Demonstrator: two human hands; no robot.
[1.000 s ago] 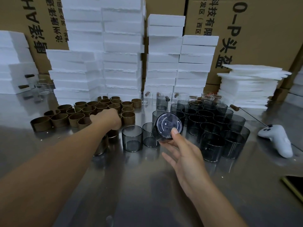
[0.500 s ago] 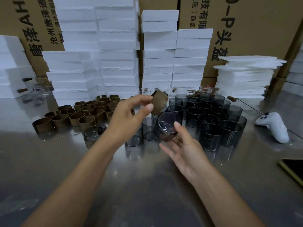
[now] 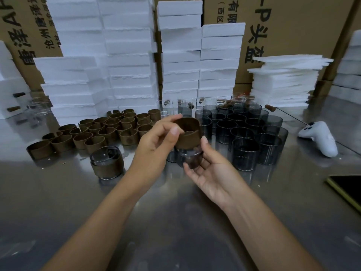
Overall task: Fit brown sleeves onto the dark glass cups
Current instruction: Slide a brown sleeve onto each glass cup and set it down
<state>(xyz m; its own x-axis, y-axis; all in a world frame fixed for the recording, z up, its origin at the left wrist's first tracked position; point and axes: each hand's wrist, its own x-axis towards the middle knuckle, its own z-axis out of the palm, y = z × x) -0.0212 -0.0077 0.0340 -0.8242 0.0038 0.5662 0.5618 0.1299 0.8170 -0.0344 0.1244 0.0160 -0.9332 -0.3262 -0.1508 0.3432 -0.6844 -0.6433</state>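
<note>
We count 1 sleeved cup [image 3: 107, 163], just left of the held cup [image 3: 190, 159]. Roughly 30 loose sleeves [image 3: 109, 130] sit left and behind it, and about 25 bare cups [image 3: 246, 133] right and behind it. The sleeve [image 3: 188, 135] is a short, matte brown band over the held cup's upper part. Our left hand [image 3: 156, 145] pinches the sleeve. Our right hand [image 3: 211, 171] grips the held cup's base from below, above the table [image 3: 175, 222].
</note>
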